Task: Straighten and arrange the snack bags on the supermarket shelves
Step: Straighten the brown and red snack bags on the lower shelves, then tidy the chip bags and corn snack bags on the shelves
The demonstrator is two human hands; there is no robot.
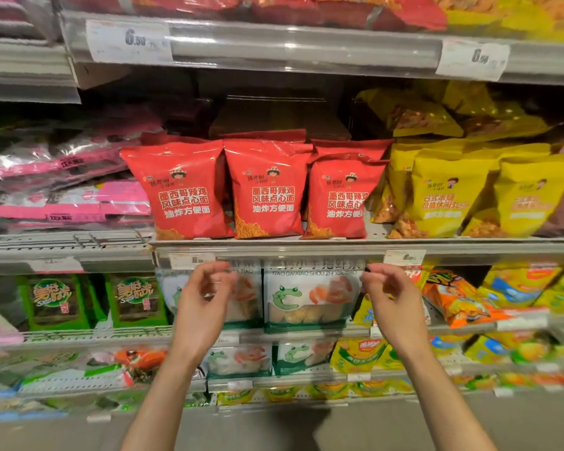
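Red snack bags (264, 190) on the middle shelf (306, 243) stand upright in a row, looks done; yellow bags (450, 193) beside them lean, still to fix; left hand (202, 307) and right hand (393, 304) loosely curled, holding nothing, below the shelf edge near the white bags (310, 297).

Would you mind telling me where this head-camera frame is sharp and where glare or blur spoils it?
Head view: the red snack bags are sharp; glare streaks the clear shelf rail; the lower right shelves blur; wide-angle bending curves the shelf edges; both the left hand and right hand are slightly soft.
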